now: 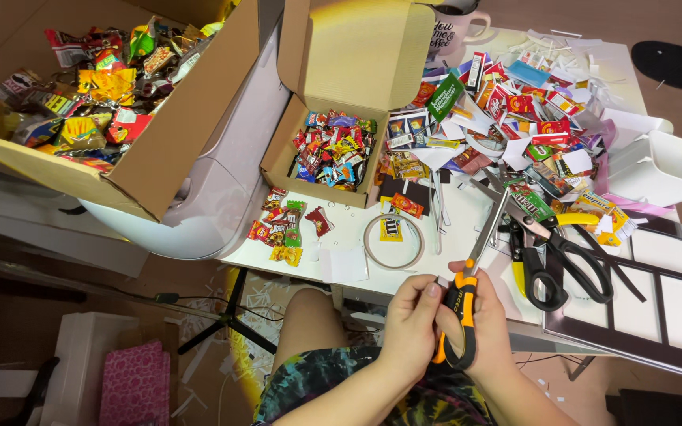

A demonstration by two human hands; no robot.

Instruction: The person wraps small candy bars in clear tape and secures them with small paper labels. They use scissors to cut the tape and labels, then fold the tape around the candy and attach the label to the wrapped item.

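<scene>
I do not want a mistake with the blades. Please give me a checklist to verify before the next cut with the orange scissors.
1. Right hand grips orange scissors: ok.
2. Left hand fingers away from blades: ok.
3. Piece held at left fingertips: cannot tell, too small.
4. Blades shut, pointing away from body: ok.
5. Black scissors lying apart from hands: ok.
6. Tape ring clear of blades: ok.
</scene>
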